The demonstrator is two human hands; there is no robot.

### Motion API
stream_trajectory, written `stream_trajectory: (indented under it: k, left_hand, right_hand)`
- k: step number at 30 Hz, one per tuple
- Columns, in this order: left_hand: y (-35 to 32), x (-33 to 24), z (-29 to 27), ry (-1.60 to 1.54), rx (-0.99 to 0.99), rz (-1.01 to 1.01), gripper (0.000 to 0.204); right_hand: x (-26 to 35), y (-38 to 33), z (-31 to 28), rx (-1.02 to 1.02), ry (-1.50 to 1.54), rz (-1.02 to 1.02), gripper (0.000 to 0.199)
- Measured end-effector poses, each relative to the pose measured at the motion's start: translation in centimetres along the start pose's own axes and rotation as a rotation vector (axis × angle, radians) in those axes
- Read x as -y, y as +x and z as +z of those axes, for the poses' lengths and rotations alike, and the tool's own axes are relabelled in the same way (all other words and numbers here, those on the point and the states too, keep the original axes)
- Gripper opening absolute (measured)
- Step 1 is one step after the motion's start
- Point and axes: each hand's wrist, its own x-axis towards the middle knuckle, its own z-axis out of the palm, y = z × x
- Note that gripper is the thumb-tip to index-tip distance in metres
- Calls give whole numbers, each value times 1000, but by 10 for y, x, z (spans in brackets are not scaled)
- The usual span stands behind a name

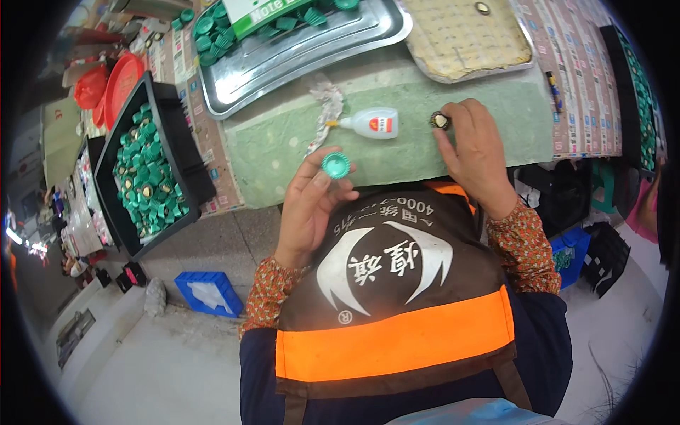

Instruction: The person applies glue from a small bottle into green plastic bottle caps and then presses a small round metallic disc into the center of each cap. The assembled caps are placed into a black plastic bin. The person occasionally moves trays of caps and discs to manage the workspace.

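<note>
Crate (188, 152) at ten o'clock, tray (255, 71) at eleven: I see green caps (145, 177) in both. Bottle (375, 122) at twelve. My left grip (308, 205) holds one cap (336, 165); my right grip (476, 145) pinches a dark badge (440, 121).

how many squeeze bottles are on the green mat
1: the whitish bottle lies on its side on the green mat, left of the right hand. No others show; none seems hidden.
</note>
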Motion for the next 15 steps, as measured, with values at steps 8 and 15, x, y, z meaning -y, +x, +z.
stream_trajectory:
  k: [8, 15]
  left_hand:
    - [1, 2, 1, -70, 26, -40, 53]
    - [-3, 4, 4, -46, 1, -53, 54]
  right_hand:
    - [61, 15, -10, 140, 516, -165, 37]
    - [87, 19, 9, 120, 382, -327, 42]
